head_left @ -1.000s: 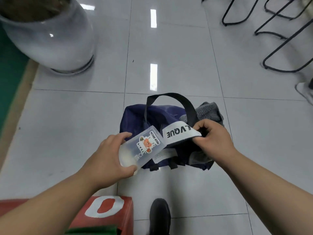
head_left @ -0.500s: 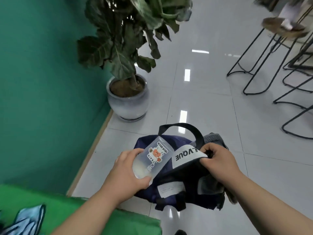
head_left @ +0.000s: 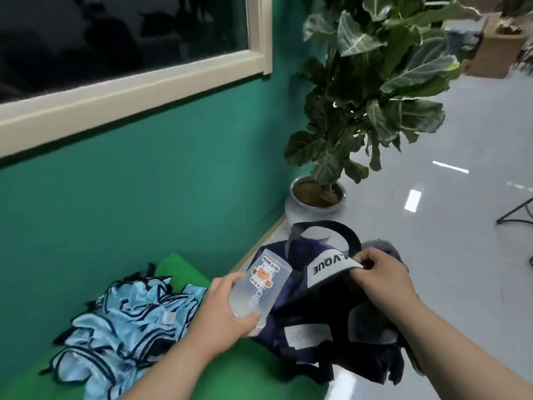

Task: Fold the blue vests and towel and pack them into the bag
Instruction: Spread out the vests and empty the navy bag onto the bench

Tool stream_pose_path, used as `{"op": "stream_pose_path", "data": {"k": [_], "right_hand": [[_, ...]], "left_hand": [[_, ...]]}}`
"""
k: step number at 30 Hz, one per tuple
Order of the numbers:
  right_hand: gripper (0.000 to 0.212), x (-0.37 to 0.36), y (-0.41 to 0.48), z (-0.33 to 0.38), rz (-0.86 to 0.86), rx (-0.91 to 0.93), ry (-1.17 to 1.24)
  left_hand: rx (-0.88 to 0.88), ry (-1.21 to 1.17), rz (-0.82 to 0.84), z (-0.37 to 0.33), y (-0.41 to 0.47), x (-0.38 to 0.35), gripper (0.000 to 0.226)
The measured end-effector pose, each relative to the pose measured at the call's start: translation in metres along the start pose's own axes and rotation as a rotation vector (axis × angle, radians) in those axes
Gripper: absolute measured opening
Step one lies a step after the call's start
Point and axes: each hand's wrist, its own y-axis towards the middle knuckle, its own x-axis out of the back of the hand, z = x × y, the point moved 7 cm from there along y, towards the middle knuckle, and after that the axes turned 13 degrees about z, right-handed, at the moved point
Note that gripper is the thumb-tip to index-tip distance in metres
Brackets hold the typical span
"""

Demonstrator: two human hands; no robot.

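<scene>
The person's left hand (head_left: 219, 310) is holding a frosted plastic cup (head_left: 256, 290) at the left side of the dark blue bag (head_left: 317, 310), its grip curled round the cup's base. The right hand (head_left: 383, 281) is pinching the bag's rim beside the white label. A grey cloth (head_left: 382, 249) is poking out of the bag behind that hand. The blue vests (head_left: 124, 319) are lying heaped on the green worktop (head_left: 253, 370), left of the bag.

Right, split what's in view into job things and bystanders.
Job: blue vests, heaped on the green surface; bag, pinched by the right hand; grey cloth in it, probably the towel.
Not the job: clear cup in the left hand; potted plant; window.
</scene>
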Motion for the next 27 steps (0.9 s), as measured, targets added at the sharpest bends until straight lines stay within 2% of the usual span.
{"op": "stream_pose_path", "data": {"k": [11, 18, 24, 27], "right_hand": [[0.013, -0.086, -0.006, 0.083, 0.305, 0.231, -0.106], [0.011, -0.124, -0.009, 0.120, 0.509, 0.408, -0.148], [0.009, -0.159, -0.033, 0.150, 0.681, 0.578, -0.218], [0.008, -0.178, -0.050, 0.159, 0.739, 0.622, -0.241]], "left_hand": [[0.271, -0.071, -0.287, 0.054, -0.114, 0.052, 0.065], [0.476, -0.065, -0.459, 0.060, -0.185, 0.045, 0.078], [0.631, -0.184, -0.707, 0.050, -0.267, 0.025, 0.074], [0.689, -0.229, -0.781, 0.048, -0.305, 0.012, 0.073]]}}
